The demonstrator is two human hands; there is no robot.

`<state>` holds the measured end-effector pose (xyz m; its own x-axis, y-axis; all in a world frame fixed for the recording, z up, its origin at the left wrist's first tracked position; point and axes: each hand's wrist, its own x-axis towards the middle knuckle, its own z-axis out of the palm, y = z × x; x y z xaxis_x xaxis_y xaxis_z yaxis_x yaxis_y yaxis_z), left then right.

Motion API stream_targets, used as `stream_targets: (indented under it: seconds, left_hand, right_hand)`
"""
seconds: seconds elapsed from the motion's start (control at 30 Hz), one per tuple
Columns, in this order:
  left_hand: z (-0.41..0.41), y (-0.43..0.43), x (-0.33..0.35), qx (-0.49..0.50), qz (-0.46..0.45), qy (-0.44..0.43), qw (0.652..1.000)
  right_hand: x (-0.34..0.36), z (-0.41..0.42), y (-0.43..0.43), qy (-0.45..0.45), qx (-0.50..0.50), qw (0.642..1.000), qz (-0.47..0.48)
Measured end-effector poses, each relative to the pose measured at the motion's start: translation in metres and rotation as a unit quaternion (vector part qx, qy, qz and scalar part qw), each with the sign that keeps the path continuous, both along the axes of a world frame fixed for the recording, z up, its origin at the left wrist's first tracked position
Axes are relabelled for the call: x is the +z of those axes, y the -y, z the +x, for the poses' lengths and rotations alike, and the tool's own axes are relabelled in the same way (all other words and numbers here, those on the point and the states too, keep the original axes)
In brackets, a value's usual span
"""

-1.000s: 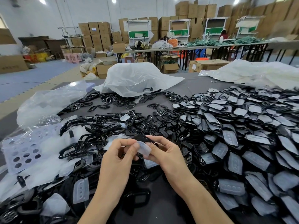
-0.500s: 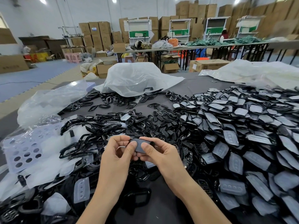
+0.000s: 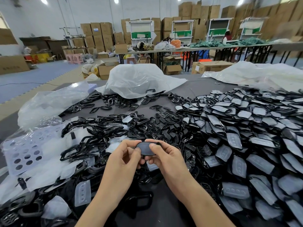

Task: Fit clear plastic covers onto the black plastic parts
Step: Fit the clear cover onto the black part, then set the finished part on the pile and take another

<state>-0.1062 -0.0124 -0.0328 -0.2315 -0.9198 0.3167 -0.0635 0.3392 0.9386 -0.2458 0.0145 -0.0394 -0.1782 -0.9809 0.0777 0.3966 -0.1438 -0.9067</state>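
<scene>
Clear plastic cover [image 3: 145,146] sits on the black part [image 3: 147,153], pinched between both thumbs and the curled fingers of the left hand [image 3: 122,161] and right hand [image 3: 165,158], probably to press it home.

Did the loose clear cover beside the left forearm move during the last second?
No. The clear cover keeps the same place, just right of and nearer than the perforated sheet.

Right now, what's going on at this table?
A person is holding one black part in both hands above the table, the left hand and right hand pinching it with thumbs on its face. A clear cover seems to lie on that face; whether it is fully seated cannot be told. A big pile of covered parts lies to the right, with bare black frames and loose clear covers to the left.
</scene>
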Motion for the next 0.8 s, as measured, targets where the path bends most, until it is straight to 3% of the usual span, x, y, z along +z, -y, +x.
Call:
stream_targets:
  seconds: [0.2,0.43,0.6,0.8]
  left_hand:
    - [-0.001,-0.002,-0.001,0.003,-0.017,-0.005,1.0]
    - [-0.002,-0.009,-0.002,-0.004,-0.095,0.093,0.991]
    - [0.004,-0.009,-0.003,0.016,-0.236,0.24,0.941]
    - [0.005,-0.014,0.002,0.027,-0.306,0.317,0.897]
  right_hand:
    - [0.002,0.0,-0.001,0.047,0.03,0.998,0.021]
    - [0.002,-0.002,-0.001,0.062,0.045,0.996,0.036]
    - [0.001,-0.004,-0.002,0.029,0.054,0.997,0.045]
    - [0.003,-0.01,0.0,0.022,-0.033,0.998,0.048]
